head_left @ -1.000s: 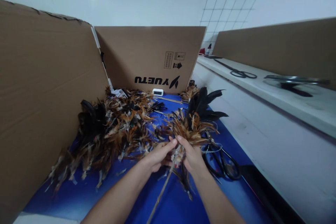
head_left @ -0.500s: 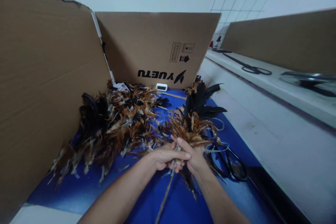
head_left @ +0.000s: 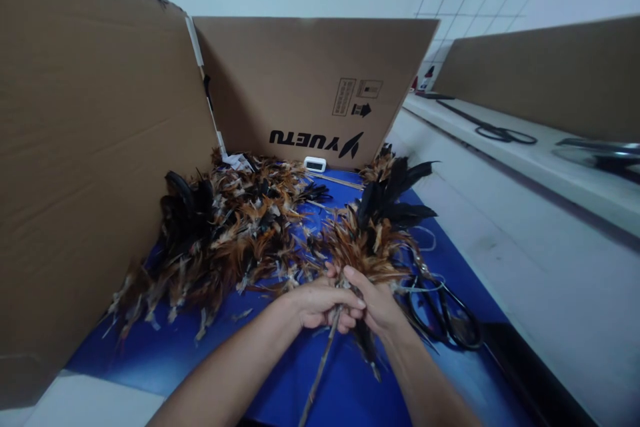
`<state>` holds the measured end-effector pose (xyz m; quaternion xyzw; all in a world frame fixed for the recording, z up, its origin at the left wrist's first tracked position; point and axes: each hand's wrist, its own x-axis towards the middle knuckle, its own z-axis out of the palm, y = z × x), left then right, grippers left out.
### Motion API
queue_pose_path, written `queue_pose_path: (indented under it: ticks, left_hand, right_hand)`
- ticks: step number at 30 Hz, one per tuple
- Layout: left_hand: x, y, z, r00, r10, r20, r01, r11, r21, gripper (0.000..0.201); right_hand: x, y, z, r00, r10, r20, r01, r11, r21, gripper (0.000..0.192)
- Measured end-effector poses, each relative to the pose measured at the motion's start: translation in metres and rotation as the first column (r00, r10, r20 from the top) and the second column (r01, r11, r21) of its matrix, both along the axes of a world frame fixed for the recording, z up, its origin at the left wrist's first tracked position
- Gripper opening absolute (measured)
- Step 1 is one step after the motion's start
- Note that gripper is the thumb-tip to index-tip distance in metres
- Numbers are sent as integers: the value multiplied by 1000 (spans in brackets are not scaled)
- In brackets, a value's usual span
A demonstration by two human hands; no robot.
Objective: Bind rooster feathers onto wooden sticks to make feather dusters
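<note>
Close together over the blue tabletop [head_left: 280,383], my left hand [head_left: 320,303] and my right hand [head_left: 379,303] both wrap the base of a feather duster [head_left: 363,247]. Its brown feathers and long black ones fan out beyond my fingers, while its thin wooden stick [head_left: 320,370] slants down toward me. Both thumbs press near the point where feathers meet stick; the fingers partly hide that spot. Just right of my right hand lie black-handled scissors [head_left: 447,317] with a loop of pale string over them. Loose feathers [head_left: 237,233] form a large heap to the left.
Cardboard panels stand at the left [head_left: 100,167] and the back [head_left: 280,80]. A small white digital display [head_left: 315,165] sits by thin sticks [head_left: 340,180]. Along the right, a white ledge [head_left: 555,153] carries another pair of scissors [head_left: 505,133] and a small bottle [head_left: 427,80].
The view has shifted slightly, so the surroundings sit a little further right. Both hands keep their grip on the feather duster, with only slight finger movement.
</note>
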<state>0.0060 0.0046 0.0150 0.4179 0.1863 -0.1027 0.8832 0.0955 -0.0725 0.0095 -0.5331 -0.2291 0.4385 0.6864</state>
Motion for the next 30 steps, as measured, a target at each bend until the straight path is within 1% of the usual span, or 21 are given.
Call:
queue_pose_path:
  ticks: [4,6,10,12,14,17,21,23,26,28,30]
  left_hand:
    - [-4,0,7,996,-71,62,73,997,-38,39]
    - [-5,0,8,997,-64,48,65,998,-21,41]
    - [-6,-1,9,997,-42,59,43,999,-12,41]
    - [-8,-1,9,997,-27,77,29,999,-16,40]
    - [-9,0,10,997,-12,80,13,1000,-12,41]
    - [-12,2,10,996,-10,94,10,1000,-7,42]
    - [-14,6,10,993,6,120,-4,1000,-22,40]
    - [-15,8,10,990,22,139,-17,999,-43,39]
    - [-18,12,12,982,40,184,-28,997,-67,38]
    - [-20,15,13,978,56,201,-43,997,-70,38]
    - [-23,19,14,973,78,216,-64,996,-70,38]
  right_hand:
    - [0,0,2,1000,10,-8,-10,1000,-1,26]
    - [2,0,0,1000,-1,-8,1,1000,2,27]
    - [12,-1,-6,995,-87,-49,88,996,21,35]
    - [19,-1,-7,992,-86,-90,89,995,35,41]
    - [25,-1,-6,990,-76,-115,83,995,55,48]
    - [30,-1,0,990,-98,-99,105,992,67,54]
    - [33,0,5,992,-87,-94,93,994,62,52]
    - [35,1,4,988,-103,-118,113,990,85,44]
    - [38,3,-2,975,-159,-154,181,974,139,30]
    - [40,5,-6,977,-175,-125,194,967,167,32]
    - [43,5,-12,981,-195,3,192,968,163,41]
